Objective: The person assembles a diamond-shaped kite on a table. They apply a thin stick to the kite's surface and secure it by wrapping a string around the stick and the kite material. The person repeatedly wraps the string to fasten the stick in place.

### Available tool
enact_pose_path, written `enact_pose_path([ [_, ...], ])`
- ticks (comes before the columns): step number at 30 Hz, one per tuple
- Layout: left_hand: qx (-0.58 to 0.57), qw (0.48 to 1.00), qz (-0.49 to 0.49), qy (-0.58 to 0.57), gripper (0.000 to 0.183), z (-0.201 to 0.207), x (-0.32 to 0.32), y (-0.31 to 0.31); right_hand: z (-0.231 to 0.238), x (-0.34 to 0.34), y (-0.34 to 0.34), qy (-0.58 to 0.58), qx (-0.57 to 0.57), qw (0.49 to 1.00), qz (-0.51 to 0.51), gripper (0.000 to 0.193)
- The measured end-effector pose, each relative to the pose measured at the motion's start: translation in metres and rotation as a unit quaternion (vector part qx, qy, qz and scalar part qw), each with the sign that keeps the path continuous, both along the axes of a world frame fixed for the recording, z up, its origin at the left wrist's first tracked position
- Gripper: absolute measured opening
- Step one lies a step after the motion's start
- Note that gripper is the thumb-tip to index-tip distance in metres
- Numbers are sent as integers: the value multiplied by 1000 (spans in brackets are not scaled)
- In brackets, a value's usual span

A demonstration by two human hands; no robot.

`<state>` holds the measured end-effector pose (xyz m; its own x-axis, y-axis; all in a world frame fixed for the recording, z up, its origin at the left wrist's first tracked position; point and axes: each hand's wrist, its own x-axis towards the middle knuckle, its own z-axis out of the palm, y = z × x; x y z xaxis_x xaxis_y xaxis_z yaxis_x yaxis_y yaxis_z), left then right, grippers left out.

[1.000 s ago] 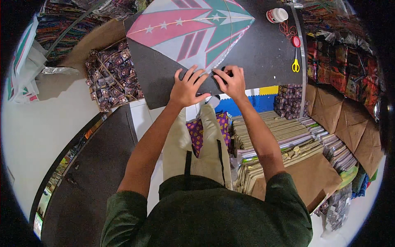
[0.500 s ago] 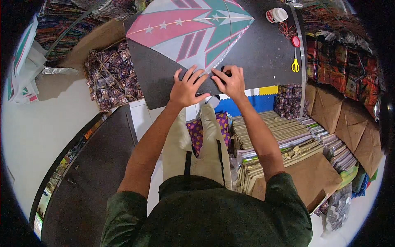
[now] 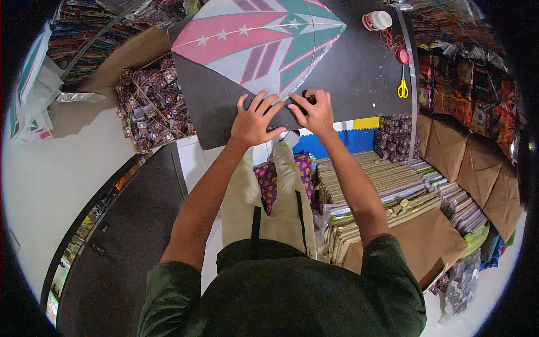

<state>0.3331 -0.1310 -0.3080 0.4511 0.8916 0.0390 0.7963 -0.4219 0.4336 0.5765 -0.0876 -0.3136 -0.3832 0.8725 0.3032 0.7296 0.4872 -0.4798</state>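
Note:
A kite [image 3: 247, 48] of thin red, white and green sheet with white stars lies on the dark tabletop, thin sticks crossing it. My left hand [image 3: 255, 121] is open, its spread fingertips resting on the kite's near corner. Beside that corner, at its right edge, is my right hand [image 3: 316, 115]. Its fingers are bent, with index finger and thumb apart and their tips close to the kite's edge. Nothing shows between them. The tip of the corner is partly hidden by my left fingers.
On the table's right are a white jar [image 3: 377, 21], tangled red string [image 3: 391, 39], a red lid [image 3: 402, 56] and yellow-handled scissors [image 3: 402, 89]. A box of small packets [image 3: 151, 106] stands left of the table. Stacked flat bundles [image 3: 370, 180] lie below on the right.

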Motion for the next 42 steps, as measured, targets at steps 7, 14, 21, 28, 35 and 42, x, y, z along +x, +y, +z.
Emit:
enact_pose_path([
  [7,-2,1000,3,-4,76,-1,-2,-1,7,-1,3,13,6,1000,10,38],
  [14,0,1000,-1,-4,77,-2,2,0,-8,0,0,53,-43,994,-86,37],
  [21,-1,1000,-1,6,77,1,1,0,-5,-3,1,41,-38,995,-86,36],
  [28,2,1000,1,2,77,2,2,0,-3,-3,1,55,-43,993,-100,37],
  [35,-3,1000,-2,-5,77,0,1,0,-9,-3,0,107,-66,977,-172,43],
  [42,7,999,-3,-44,81,-1,-3,2,-7,-2,1,109,-32,986,-124,33],
])
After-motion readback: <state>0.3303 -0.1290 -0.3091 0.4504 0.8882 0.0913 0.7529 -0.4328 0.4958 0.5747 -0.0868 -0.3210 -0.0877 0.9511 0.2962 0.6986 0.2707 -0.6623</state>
